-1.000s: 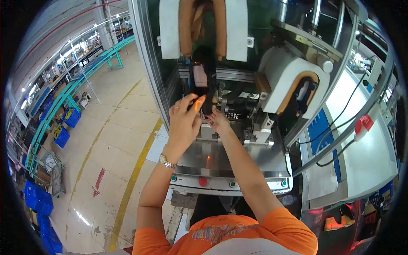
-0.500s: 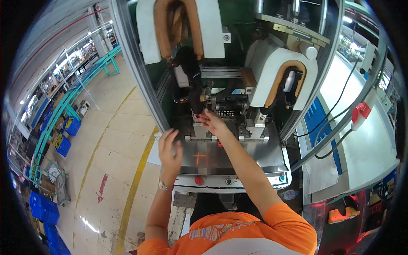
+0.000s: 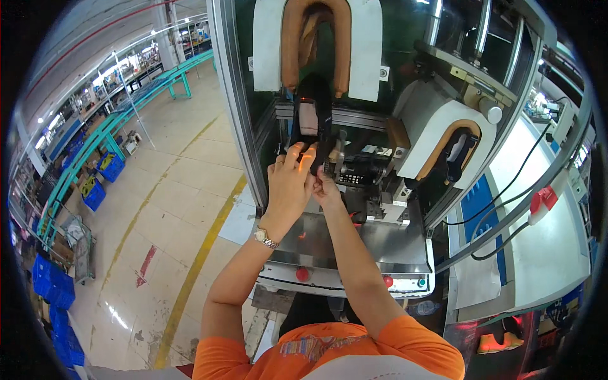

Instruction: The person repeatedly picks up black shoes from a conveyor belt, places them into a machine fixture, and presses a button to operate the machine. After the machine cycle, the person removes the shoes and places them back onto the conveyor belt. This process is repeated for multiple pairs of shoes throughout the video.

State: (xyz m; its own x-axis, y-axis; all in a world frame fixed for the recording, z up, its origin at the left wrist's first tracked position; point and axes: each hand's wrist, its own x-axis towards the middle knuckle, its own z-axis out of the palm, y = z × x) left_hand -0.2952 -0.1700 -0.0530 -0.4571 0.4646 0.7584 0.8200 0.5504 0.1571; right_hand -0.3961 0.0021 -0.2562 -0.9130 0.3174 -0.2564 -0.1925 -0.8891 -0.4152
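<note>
A black shoe upper (image 3: pixel 322 118) with a pale patch inside stands in the left station of a machine, below a white U-shaped block (image 3: pixel 366 54) with a tan pad. My left hand (image 3: pixel 289 187) lies over the near end of the upper, fingers bent and closed on it. An orange light falls across those fingers. Close against it, my right hand (image 3: pixel 327 190) pinches the upper's near right edge with thumb and fingers. Parts of both hands' fingertips are hidden. On the right, a second dark upper (image 3: pixel 457 152) sits inside another white U-shaped block (image 3: pixel 418 149).
A steel plate (image 3: pixel 310 244) forms the machine's front, with red buttons (image 3: pixel 303 274) along its edge. Metal frame posts (image 3: pixel 231 95) flank the work space. At right is a white table (image 3: pixel 538 234) with cables; an orange shoe (image 3: pixel 500 343) lies low right. Blue crates (image 3: pixel 52 282) stand at left.
My left hand has moved from the air beside the machine onto the black upper. My right hand stays at the upper's near end. The whole view has shifted to the right.
</note>
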